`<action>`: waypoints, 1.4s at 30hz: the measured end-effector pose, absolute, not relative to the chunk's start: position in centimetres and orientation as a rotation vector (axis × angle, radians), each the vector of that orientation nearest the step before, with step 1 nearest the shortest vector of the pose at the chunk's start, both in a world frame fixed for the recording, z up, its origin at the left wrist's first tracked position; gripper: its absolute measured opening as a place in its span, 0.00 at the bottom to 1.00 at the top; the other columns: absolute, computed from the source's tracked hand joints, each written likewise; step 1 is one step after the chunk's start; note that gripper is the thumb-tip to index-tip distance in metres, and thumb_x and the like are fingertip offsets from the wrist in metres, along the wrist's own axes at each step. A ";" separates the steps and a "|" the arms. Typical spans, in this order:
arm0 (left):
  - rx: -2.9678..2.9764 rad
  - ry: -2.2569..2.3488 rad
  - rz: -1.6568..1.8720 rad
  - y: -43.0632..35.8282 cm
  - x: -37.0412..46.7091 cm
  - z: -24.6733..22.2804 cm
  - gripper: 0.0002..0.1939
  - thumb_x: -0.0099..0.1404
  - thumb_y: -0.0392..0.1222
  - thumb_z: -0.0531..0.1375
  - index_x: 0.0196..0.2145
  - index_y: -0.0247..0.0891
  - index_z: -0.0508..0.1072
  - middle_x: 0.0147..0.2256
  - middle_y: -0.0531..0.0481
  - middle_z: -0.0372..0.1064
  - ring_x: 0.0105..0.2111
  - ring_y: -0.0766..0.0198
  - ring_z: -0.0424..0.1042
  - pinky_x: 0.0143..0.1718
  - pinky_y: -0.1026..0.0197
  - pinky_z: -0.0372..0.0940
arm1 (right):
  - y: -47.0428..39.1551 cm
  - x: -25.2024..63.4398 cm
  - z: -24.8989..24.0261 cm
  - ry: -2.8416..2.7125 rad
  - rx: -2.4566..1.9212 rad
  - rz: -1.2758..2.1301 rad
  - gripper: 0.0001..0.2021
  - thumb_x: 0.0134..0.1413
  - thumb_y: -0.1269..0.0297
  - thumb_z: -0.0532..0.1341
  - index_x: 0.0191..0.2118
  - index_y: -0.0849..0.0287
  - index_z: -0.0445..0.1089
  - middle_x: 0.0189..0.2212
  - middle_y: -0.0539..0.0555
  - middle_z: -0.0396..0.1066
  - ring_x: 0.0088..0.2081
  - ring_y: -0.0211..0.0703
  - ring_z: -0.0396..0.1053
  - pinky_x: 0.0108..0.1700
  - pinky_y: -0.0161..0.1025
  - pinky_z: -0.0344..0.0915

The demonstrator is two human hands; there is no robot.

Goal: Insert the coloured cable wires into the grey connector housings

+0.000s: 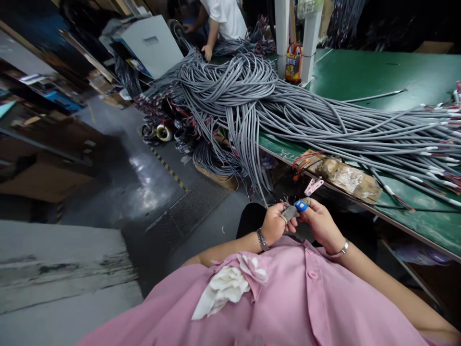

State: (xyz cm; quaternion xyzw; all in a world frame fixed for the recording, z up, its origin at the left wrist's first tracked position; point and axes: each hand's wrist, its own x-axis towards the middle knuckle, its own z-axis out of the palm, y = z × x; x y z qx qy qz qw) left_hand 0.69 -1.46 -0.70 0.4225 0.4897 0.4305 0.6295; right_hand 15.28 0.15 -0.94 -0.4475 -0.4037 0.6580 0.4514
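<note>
My left hand [274, 225] is closed around the end of a grey cable [263, 194] that hangs down from the table edge. Thin coloured wires [285, 201] fan out just above its fingers, which have grey wrapping on them. Close beside it, fingertips nearly meeting, my right hand [321, 222] is closed in a pinch. A bright blue piece [301, 206] sits at its thumb tip, and grey wrapping covers a fingertip. What this pinch holds is too small and hidden to make out. Both hands are in front of my pink shirt, below the table edge.
A large heap of grey cables [230, 81] covers much of the green table [360, 72]. At its edge lie a taped wooden block [342, 178] and a pink clip [313, 186]. A red-yellow bag [293, 62] stands by white posts. Another person [230, 19] works beyond the heap.
</note>
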 end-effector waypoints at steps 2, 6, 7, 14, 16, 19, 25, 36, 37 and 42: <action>0.927 1.123 1.000 -1.4 0.5 -0.6 0.19 0.59 0.55 0.60 0.26 0.34 0.67 0.19 0.52 0.68 0.14 0.71 0.66 0.14 0.69 0.52 | 0.3 15.9 -1.3 -0.936 -1.051 1.685 0.13 0.52 0.52 0.64 0.31 0.58 0.69 0.23 0.47 0.64 0.24 0.34 0.60 0.29 0.34 0.60; 0.846 1.086 1.012 -1.2 0.2 0.1 0.18 0.57 0.54 0.61 0.27 0.33 0.68 0.18 0.53 0.68 0.12 0.72 0.63 0.13 0.69 0.49 | 1.2 17.3 -1.6 -0.752 -0.982 1.721 0.21 0.54 0.42 0.57 0.33 0.58 0.71 0.27 0.51 0.66 0.27 0.36 0.62 0.32 0.36 0.65; 0.834 1.070 1.005 -1.2 0.2 0.4 0.18 0.56 0.54 0.62 0.27 0.33 0.68 0.18 0.53 0.67 0.12 0.72 0.63 0.13 0.69 0.48 | 1.5 17.6 -1.5 -0.718 -0.984 1.726 0.23 0.54 0.40 0.55 0.33 0.57 0.72 0.28 0.51 0.67 0.26 0.36 0.62 0.32 0.36 0.65; 0.815 0.950 0.937 -0.5 1.7 2.9 0.17 0.56 0.52 0.62 0.27 0.33 0.68 0.16 0.52 0.66 0.11 0.72 0.60 0.12 0.68 0.47 | 4.0 17.9 0.4 -0.771 -0.948 1.734 0.26 0.49 0.35 0.56 0.32 0.57 0.71 0.27 0.51 0.68 0.26 0.38 0.64 0.32 0.37 0.65; 0.825 0.944 0.938 -0.3 2.1 2.9 0.16 0.57 0.51 0.62 0.26 0.33 0.68 0.16 0.52 0.66 0.11 0.72 0.60 0.12 0.68 0.46 | 4.3 17.4 0.7 -0.784 -0.913 1.724 0.26 0.48 0.36 0.57 0.31 0.57 0.71 0.25 0.51 0.67 0.26 0.38 0.63 0.30 0.36 0.64; 0.856 0.937 0.951 0.0 2.4 2.5 0.16 0.58 0.50 0.61 0.27 0.33 0.69 0.17 0.52 0.66 0.11 0.72 0.61 0.12 0.68 0.46 | 4.3 16.7 0.7 -0.753 -0.879 1.695 0.25 0.49 0.37 0.58 0.32 0.57 0.72 0.25 0.51 0.67 0.25 0.39 0.62 0.28 0.36 0.62; 0.859 0.966 0.928 0.3 2.6 1.7 0.17 0.58 0.52 0.61 0.28 0.32 0.69 0.17 0.52 0.66 0.11 0.72 0.60 0.12 0.68 0.46 | 4.5 16.1 0.3 -0.705 -0.918 1.567 0.23 0.47 0.38 0.60 0.27 0.57 0.69 0.24 0.51 0.67 0.25 0.40 0.62 0.29 0.38 0.62; 0.835 0.955 0.935 -0.6 1.8 2.2 0.18 0.55 0.53 0.62 0.26 0.32 0.69 0.17 0.52 0.66 0.10 0.72 0.61 0.11 0.69 0.46 | 3.9 16.8 1.0 -0.639 -0.879 1.706 0.22 0.48 0.39 0.60 0.30 0.56 0.70 0.26 0.52 0.69 0.26 0.39 0.63 0.29 0.37 0.64; 0.839 0.954 0.937 -0.7 1.7 2.2 0.18 0.55 0.54 0.62 0.26 0.32 0.69 0.16 0.52 0.66 0.10 0.72 0.61 0.11 0.69 0.47 | 4.0 16.8 0.9 -0.637 -0.884 1.703 0.20 0.48 0.41 0.62 0.31 0.56 0.70 0.26 0.51 0.69 0.26 0.39 0.63 0.29 0.37 0.64; 0.820 0.941 0.962 -0.1 1.4 2.5 0.18 0.55 0.53 0.62 0.26 0.32 0.70 0.16 0.52 0.66 0.10 0.72 0.60 0.11 0.69 0.46 | 3.8 16.9 0.3 -0.759 -0.949 1.597 0.18 0.51 0.45 0.61 0.34 0.56 0.71 0.26 0.50 0.68 0.26 0.38 0.62 0.29 0.37 0.62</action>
